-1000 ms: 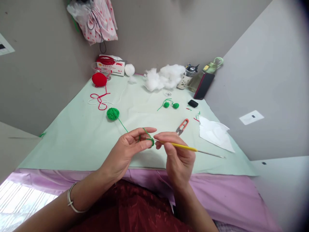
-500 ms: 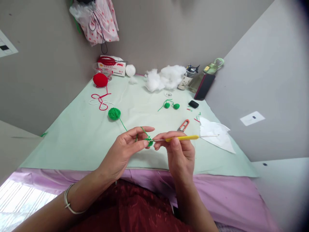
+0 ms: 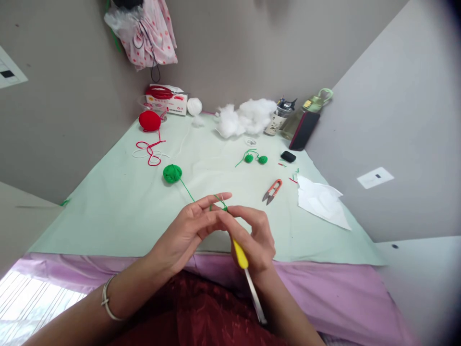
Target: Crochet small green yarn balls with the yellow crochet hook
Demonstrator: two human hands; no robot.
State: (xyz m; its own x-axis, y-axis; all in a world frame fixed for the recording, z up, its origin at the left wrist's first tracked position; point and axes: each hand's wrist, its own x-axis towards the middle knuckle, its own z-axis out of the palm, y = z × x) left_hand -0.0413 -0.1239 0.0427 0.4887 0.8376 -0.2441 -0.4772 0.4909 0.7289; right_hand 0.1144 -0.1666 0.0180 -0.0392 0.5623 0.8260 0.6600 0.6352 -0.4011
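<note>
My left hand (image 3: 194,221) pinches a small green crochet piece (image 3: 225,209), mostly hidden by the fingertips. Green yarn runs over its raised index finger, back to a green yarn ball (image 3: 172,173) on the table. In my right hand (image 3: 254,235) is a crochet hook with a yellow handle (image 3: 240,254). Its rear metal end points down toward my lap, and its tip is up at the green piece. The fingertips of both hands meet there. Right of the hands lie orange thread snips (image 3: 272,191), blades apart.
Two green crocheted balls (image 3: 256,158) with yarn tails lie mid-table. Behind are white stuffing (image 3: 247,117), a red yarn ball (image 3: 150,121), a white yarn ball (image 3: 195,106) and a pen cup (image 3: 277,120). At right are a black case (image 3: 288,156), a phone (image 3: 304,130) and white paper (image 3: 320,199).
My right hand has turned, swinging the hook from nearly level to steeply slanted, handle end toward me. The snips are now uncovered. The green yarn ball has shifted slightly right and nearer.
</note>
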